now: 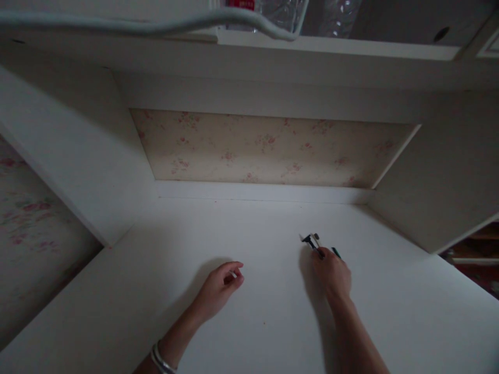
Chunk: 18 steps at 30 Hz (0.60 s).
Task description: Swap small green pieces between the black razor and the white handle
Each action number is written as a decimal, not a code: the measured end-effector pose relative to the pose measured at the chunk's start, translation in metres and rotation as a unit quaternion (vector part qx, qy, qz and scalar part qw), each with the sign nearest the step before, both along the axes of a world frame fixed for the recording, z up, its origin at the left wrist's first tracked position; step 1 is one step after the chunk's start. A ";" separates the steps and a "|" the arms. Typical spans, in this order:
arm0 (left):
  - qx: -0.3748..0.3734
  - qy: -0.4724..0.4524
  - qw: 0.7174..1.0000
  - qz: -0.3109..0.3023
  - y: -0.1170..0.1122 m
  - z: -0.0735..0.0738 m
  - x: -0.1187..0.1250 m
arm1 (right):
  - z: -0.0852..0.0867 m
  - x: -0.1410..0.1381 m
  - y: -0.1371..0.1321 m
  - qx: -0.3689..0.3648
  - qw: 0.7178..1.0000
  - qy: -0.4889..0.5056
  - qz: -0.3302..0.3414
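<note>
My right hand (332, 274) rests on the white desk (273, 311), fingers closed around a small dark tool (312, 241) with a pale tip, which sticks out toward the back of the desk. A second dark, greenish piece (336, 252) shows beside the knuckles. My left hand (220, 288) lies on the desk to the left, fingers curled loosely with the thumb near the fingertips; I cannot make out anything in it. Thin bracelets (161, 359) circle the left wrist.
The desk sits in a white alcove with side panels at the left (78, 171) and right (440, 187) and flowered wallpaper (265, 148) behind. A shelf (273, 52) overhead carries clear plastic items and a pale cable (156, 23). The light is dim.
</note>
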<state>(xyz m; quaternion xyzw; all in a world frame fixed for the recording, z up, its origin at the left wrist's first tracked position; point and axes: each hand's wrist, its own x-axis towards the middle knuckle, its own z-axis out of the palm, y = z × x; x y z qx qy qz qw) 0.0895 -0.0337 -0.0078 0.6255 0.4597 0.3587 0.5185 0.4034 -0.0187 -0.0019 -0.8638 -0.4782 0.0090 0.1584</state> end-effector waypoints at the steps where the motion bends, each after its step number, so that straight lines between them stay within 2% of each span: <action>1: 0.001 0.006 1.000 -0.002 0.000 0.001 0.000 | 0.000 0.000 0.000 -0.002 1.000 0.001 -0.004; 9: 0.016 0.026 0.999 -0.012 -0.001 0.004 -0.001 | -0.005 0.002 0.002 0.009 0.999 -0.020 0.024; 14: 0.020 0.041 0.999 -0.011 -0.001 0.006 0.000 | -0.001 -0.001 0.002 0.044 0.998 -0.034 0.038; 16: 0.021 0.051 0.998 -0.009 -0.001 0.006 0.001 | 0.002 -0.012 0.002 0.089 0.993 -0.015 0.070; 18: 0.021 0.061 0.998 -0.008 -0.002 0.007 0.002 | 0.004 -0.033 -0.001 0.125 0.981 0.059 0.138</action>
